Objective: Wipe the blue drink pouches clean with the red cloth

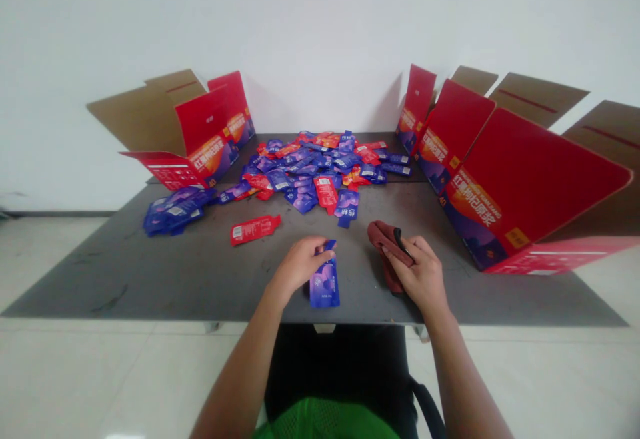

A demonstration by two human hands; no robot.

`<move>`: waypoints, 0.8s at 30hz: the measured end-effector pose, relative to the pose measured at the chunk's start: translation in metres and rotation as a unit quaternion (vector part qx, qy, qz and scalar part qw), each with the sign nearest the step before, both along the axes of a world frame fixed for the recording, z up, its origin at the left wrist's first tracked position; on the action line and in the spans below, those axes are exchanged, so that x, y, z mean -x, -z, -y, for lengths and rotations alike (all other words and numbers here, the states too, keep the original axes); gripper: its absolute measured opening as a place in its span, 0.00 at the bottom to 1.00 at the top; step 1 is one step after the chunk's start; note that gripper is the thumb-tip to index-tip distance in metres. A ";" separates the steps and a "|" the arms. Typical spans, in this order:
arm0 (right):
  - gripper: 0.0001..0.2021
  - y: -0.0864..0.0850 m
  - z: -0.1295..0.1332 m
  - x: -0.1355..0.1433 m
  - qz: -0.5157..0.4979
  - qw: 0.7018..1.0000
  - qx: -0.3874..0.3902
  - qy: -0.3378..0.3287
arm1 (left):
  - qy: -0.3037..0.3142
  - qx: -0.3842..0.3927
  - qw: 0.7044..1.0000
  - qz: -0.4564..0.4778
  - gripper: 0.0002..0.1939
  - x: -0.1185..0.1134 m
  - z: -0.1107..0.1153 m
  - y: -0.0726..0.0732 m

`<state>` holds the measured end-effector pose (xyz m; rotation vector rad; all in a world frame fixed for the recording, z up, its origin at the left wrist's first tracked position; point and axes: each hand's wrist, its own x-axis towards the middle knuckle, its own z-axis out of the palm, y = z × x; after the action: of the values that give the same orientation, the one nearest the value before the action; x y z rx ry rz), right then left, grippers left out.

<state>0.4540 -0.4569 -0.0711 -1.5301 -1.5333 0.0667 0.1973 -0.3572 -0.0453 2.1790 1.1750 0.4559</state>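
Observation:
My left hand (306, 260) pinches the top end of a purple spouted pouch (325, 285) close to the table's front edge. To its right, my right hand (423, 272) is closed on a folded reddish-brown cloth (387, 242) with a dark edge. Left of my left hand, a single red pouch (255, 229) lies flat with its barcode side up. Behind both hands spreads a loose heap of purple and red pouches (310, 165). A separate stack of purple pouches (177, 209) lies at the left.
An open red carton (200, 132) stands at the back left, its flaps spread. Several open red cartons (530, 179) line the right side, the nearest reaching the table's right part. The grey table (240, 285) meets a white wall (320, 39) behind.

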 end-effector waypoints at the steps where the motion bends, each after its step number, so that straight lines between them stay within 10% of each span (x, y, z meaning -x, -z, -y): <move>1: 0.11 0.000 0.000 0.000 0.000 1.000 0.000 0.000 | 0.002 -0.007 0.999 0.033 0.12 0.002 0.003 -0.007; 8: 0.10 0.001 -0.001 -0.001 0.005 1.000 -0.003 0.004 | 0.087 -0.122 0.977 0.154 0.12 0.028 0.038 -0.037; 16: 0.11 0.002 -0.001 -0.001 0.001 1.000 -0.002 0.013 | 0.143 -0.175 0.974 -0.023 0.19 0.055 0.083 0.020; 24: 0.08 -0.027 -0.008 0.028 0.029 0.999 -0.024 -0.028 | 0.101 -0.295 0.950 -0.003 0.20 0.048 0.125 0.050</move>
<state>0.4262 -0.4490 -0.0441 -1.4620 -1.6128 0.0184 0.1490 -0.4818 -0.0958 2.7730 0.8738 0.7880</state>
